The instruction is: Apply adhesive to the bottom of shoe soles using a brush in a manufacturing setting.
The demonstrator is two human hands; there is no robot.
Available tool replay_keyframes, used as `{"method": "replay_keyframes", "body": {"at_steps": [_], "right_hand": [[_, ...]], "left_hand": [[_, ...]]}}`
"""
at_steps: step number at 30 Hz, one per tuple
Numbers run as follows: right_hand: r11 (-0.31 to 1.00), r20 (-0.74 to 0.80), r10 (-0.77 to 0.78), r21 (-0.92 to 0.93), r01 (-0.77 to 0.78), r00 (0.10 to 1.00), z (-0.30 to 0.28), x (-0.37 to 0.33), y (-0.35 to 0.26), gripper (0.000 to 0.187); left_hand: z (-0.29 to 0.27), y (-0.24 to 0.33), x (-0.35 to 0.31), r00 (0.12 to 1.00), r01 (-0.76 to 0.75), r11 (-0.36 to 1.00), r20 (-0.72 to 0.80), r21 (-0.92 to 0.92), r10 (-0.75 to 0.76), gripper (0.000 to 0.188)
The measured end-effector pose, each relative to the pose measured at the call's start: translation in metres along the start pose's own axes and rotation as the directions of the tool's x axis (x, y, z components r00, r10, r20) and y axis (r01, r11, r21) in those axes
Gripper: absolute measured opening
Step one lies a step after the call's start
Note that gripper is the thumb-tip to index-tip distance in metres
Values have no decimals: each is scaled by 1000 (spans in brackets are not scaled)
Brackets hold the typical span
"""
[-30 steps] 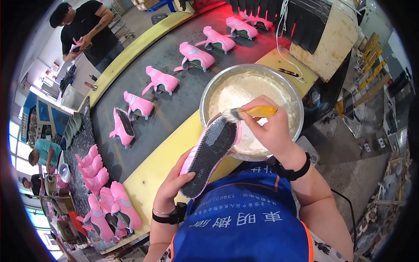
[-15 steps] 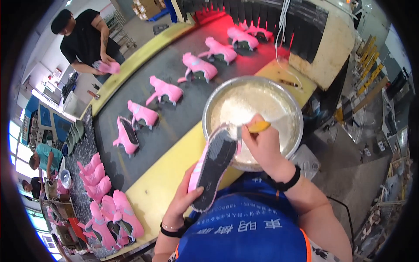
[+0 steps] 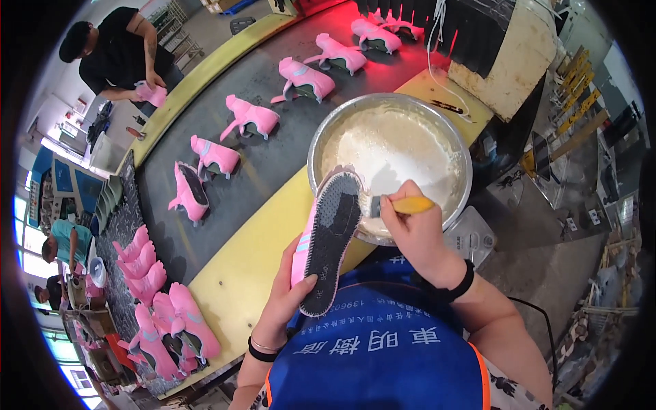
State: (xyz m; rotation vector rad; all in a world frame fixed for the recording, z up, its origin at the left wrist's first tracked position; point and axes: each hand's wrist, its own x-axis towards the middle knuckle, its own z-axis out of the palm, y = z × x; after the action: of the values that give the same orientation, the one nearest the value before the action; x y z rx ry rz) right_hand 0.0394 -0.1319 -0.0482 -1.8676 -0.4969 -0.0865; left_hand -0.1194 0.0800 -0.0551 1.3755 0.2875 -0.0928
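Note:
My left hand (image 3: pixel 292 290) grips a pink shoe upper (image 3: pixel 329 239) by its heel end, its black stitched underside turned up toward me. A darker, wet-looking patch covers part of that underside near the toe. In my right hand (image 3: pixel 418 229) is a brush with a yellow handle (image 3: pixel 413 205), my fingers closed round it. Its bristles rest at the edge of the shoe upper, close to the toe. Below both hands stands a wide metal basin (image 3: pixel 466 179) holding a cream-coloured liquid (image 3: pixel 403 130).
Pink shoe uppers (image 3: pixel 256 117) sit in a line along a dark conveyor belt (image 3: pixel 225 184), toward a red-lit opening (image 3: pixel 417 41). More pink uppers (image 3: pixel 164 335) cluster at the lower left. Across the belt a person (image 3: pixel 130 58) holds a pink upper. A yellow ledge (image 3: pixel 253 249) borders the belt.
The brush has shifted slightly downward along the shoe upper's edge, its handle now more level and more visible. The shoe upper has turned a little more upright. The whole view has shifted slightly.

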Motion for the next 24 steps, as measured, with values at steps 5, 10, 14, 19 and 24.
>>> {"method": "replay_keyframes", "body": {"at_steps": [5, 10, 14, 19, 24], "right_hand": [[1000, 17, -31, 6, 30, 999, -10, -16, -9, 21], [991, -76, -30, 129, 40, 997, -3, 4, -8, 24], [998, 4, -46, 46, 46, 999, 10, -5, -10, 23], [989, 100, -29, 148, 14, 995, 5, -28, -30, 21], [993, 258, 40, 95, -66, 965, 2, -10, -37, 23]], "left_hand": [[2, 3, 0, 1000, 7, 1000, -1, -18, -7, 78], [2, 0, 0, 1000, -7, 1000, -8, -17, 7, 79], [1, -4, 0, 1000, -16, 1000, -26, -10, 16, 78], [-1, -5, 1, 1000, 3, 1000, -14, -24, -3, 78], [-4, -4, 2, 1000, 13, 998, 21, -60, -12, 79]]}}
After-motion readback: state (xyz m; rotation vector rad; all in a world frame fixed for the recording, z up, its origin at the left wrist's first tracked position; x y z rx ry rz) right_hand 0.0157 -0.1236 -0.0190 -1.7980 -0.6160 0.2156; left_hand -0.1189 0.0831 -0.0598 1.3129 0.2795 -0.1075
